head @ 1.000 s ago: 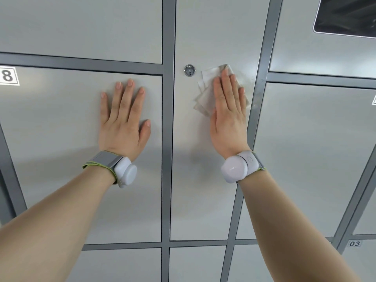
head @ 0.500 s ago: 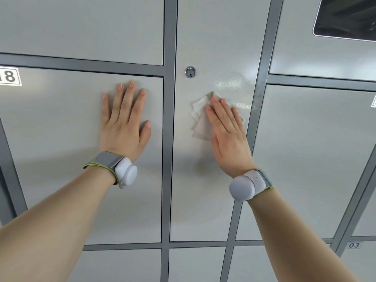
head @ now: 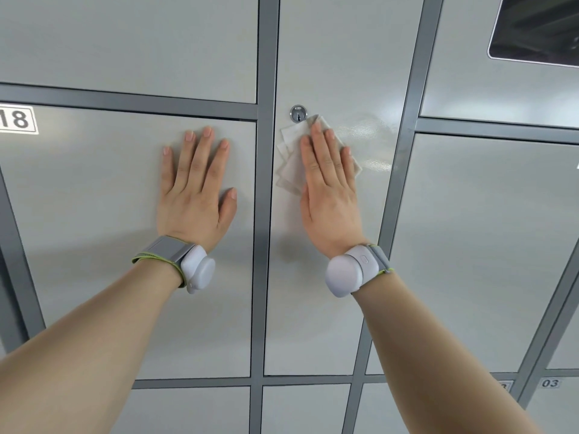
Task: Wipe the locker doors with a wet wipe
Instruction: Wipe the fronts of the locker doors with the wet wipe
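Leftmost, a label reading 18 sits at the top corner of a grey locker door. The left hand lies flat on that door, fingers straight and slightly spread, holding nothing. A white wrist device is strapped just below it. A darker frame strip separates this door from the narrow middle door. There the right hand, fingers straight and together, presses a folded wet wipe against the panel. The wipe's upper corner comes just beside the round keyhole lock, and its layered edges stick out left of the fingers. A damp sheen glistens right of the wipe. Farther right, a dark screen shows at the top corner.
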`<state>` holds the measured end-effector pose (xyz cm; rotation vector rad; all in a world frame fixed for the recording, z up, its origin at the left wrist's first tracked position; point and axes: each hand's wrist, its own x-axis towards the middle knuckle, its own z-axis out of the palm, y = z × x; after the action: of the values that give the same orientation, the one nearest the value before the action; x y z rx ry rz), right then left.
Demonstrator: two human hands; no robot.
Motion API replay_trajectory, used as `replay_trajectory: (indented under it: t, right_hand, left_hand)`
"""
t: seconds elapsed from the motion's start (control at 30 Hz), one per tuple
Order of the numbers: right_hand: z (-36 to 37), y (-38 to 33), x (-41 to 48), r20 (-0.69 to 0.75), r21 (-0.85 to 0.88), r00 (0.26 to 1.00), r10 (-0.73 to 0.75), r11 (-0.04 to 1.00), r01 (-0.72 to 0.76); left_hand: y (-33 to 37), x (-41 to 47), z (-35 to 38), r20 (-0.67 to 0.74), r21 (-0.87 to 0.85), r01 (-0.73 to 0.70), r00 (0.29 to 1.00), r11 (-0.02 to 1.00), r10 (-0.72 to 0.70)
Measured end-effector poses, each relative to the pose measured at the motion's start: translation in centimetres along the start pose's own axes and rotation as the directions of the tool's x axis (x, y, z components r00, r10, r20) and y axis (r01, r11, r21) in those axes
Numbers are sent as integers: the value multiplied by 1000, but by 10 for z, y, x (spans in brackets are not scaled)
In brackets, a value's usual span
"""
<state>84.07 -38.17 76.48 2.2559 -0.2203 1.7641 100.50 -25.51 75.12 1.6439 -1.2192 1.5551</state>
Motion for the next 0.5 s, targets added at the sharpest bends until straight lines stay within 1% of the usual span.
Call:
replay_trajectory:
  t: [0.17, 0.33, 0.43, 0.5]
  right_hand:
    - [0, -3, -8, 94, -11, 988, -119, 993, 120]
    - [-5, 7, -28, 201, -43, 951, -235, 968, 248]
    - [-12, 15, -38, 230, -46, 947, -224, 969, 241]
    - [-16, 17, -40, 195, -39, 966, -168, 983, 179]
  left_hand:
    - [-1, -1, 1, -28, 9, -16, 999, 1000, 17]
    - [-1, 0, 0, -20, 18, -23, 1000, 1000, 24]
    - [-1, 0, 0, -19, 22, -21, 1000, 1000, 22]
    - [-1, 0, -1, -16, 16, -19, 1000, 1000, 19]
